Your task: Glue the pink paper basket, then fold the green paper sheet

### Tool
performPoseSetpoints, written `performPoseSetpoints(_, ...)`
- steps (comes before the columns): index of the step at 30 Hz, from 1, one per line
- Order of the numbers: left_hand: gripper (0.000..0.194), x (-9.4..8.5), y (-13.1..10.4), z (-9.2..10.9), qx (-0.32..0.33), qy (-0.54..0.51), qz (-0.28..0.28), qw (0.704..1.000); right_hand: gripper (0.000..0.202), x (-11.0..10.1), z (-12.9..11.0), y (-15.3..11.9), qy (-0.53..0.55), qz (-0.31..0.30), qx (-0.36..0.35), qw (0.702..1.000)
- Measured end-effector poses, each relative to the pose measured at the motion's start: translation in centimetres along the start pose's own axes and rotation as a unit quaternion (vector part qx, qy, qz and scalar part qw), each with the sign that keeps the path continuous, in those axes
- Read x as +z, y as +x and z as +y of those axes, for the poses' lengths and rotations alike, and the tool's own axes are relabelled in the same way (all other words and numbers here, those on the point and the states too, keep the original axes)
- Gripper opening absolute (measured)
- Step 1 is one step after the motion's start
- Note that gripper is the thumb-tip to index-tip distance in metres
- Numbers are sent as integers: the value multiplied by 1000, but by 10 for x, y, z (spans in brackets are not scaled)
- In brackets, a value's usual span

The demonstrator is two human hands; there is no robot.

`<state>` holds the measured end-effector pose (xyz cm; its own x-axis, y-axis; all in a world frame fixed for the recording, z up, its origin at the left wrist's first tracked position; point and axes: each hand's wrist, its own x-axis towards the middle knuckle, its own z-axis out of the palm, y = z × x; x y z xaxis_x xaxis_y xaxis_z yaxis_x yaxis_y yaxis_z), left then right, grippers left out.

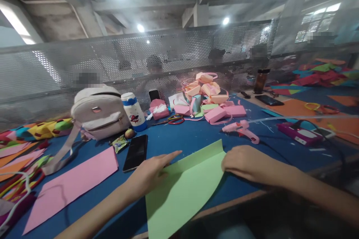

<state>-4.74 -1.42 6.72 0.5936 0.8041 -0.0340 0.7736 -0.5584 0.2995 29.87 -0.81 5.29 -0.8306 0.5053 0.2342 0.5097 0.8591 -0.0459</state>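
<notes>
A light green sheet of paper (185,190) lies at the table's front, its far edge folded up into a narrow standing flap and its near right side curving upward. My left hand (151,170) holds the left end of that flap, index finger stretched along it and thumb on the near side. At the flap's right end, my right hand (241,162) pinches the sheet's edge with curled fingers; its fingertips are partly hidden. Beyond the right hand a pink glue gun (242,130) rests on the blue table. A pink sheet (75,185) lies left of my left arm.
A black phone (136,153), a white bottle (134,112) and a pale backpack (99,114) stand or lie at left. Scissors (172,120) and a heap of folded paper pieces (207,95) are behind. A purple device (300,133) sits at right; perforated metal screen (174,52) behind.
</notes>
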Motion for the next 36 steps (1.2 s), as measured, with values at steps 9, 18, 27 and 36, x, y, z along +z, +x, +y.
performPoseSetpoints(9, 75, 8, 1, -4, 4, -31, 12, 999, 22, 11, 8, 42, -4, -46, 69, 997)
performPoseSetpoints(18, 44, -23, -10, 22, 49, -21, 112, 992, 23, 17, 18, 57, -14, -77, 88, 993)
performPoseSetpoints(27, 78, 11, -23, 78, -27, 92, -81, 992, 18, 14, 14, 57, -7, -74, 85, 994)
performPoseSetpoints(36, 74, 19, -23, 63, -48, 108, -86, 989, 21, 16, 13, 52, -4, -48, 58, 997)
